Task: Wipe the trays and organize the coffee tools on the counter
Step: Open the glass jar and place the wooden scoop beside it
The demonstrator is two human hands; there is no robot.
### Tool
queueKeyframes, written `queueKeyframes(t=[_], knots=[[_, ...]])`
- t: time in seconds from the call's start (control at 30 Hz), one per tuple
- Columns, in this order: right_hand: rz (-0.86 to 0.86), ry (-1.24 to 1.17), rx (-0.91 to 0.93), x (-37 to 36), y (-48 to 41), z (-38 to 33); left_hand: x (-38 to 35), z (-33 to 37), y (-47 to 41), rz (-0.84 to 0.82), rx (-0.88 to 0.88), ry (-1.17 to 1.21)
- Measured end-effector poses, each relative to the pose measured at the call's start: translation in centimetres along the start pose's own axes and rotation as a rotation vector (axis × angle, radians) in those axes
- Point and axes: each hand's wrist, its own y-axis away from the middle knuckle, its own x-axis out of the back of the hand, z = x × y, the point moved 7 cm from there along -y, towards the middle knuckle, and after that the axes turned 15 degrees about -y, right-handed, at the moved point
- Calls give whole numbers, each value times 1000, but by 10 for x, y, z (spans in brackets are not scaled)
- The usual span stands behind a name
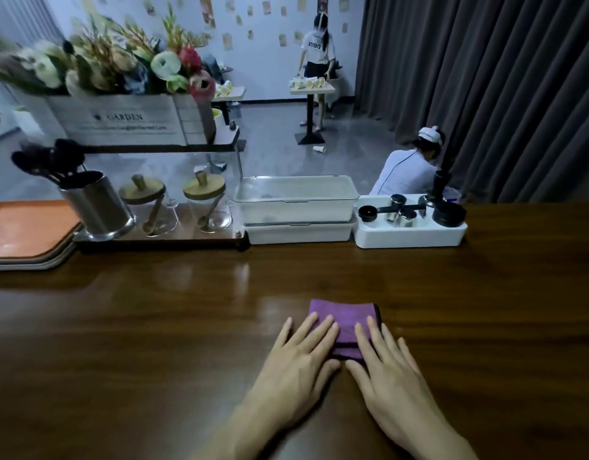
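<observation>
Presses down with the left grip (296, 356) and the right grip (386, 363), both open, fingers straight, curled round nothing. Pins the folded purple cloth (347, 318) flat on the dark desk (153, 327), near the front middle, with fingertips on its near half. Sits well apart from the stacked trays (27, 234) at far left, orange one on top, and from the white tray (409, 239) at the back right, which holds the coffee tools (399, 210) in a loose jumble. Looks like the very start, judging by the layout: no tray under the cloth, no tool lifted out. Leaves, by that reading, all the wiping and all the sorting to do. Calls first for carrying the cloth across to a tray.
</observation>
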Motion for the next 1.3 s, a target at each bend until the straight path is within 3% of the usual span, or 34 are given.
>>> queueKeyframes(t=[0.47,0.73,1.3], knots=[[30,54,54,-8,-150,-48,-26,-128,-72,-46,168,126],[49,61,61,-3,-180,-52,-30,-147,-95,-74,169,108],[101,-2,116,0,-181,-48,-20,-144,-90,35,214,135]])
